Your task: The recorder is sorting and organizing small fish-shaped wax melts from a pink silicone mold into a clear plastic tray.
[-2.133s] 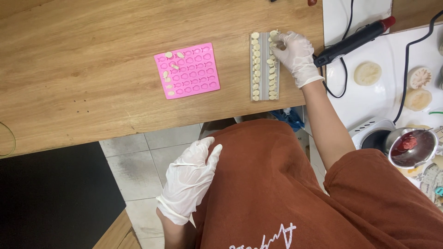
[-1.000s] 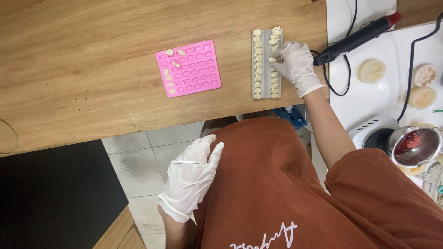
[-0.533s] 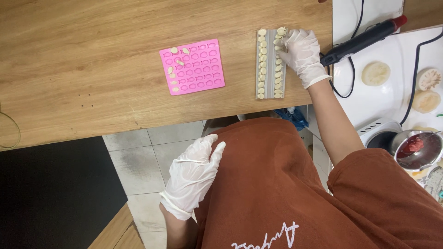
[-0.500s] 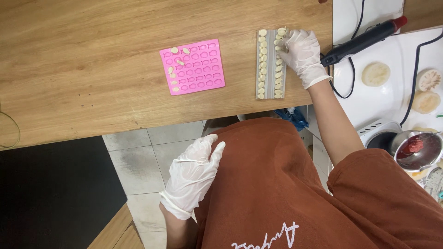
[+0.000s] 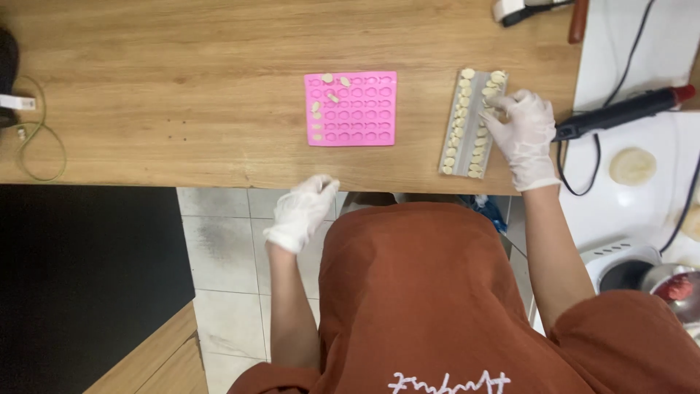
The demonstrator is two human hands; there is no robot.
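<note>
A pink silicone mould (image 5: 351, 108) with many small cavities lies on the wooden table (image 5: 160, 87); a few cream pieces sit in its upper left cavities. To its right lies a grey strip tray (image 5: 467, 125) lined with rows of small cream pieces. My right hand (image 5: 519, 133), in a white glove, rests on the tray's upper right, its fingertips pinched on one cream piece there. My left hand (image 5: 302, 211), also gloved, hovers just below the table's front edge, fingers loosely curled and holding nothing. Below are my rust-coloured clothes.
A black hand tool with a red tip (image 5: 620, 113) and its cable lie on a white surface to the right, near a round cream disc (image 5: 633, 165). A bowl with red contents (image 5: 678, 288) stands lower right. A green cable (image 5: 36, 146) loops at the table's left end.
My left hand has lifted off my lap and come up to the table's front edge. My right hand stays at the top of the strip tray.
</note>
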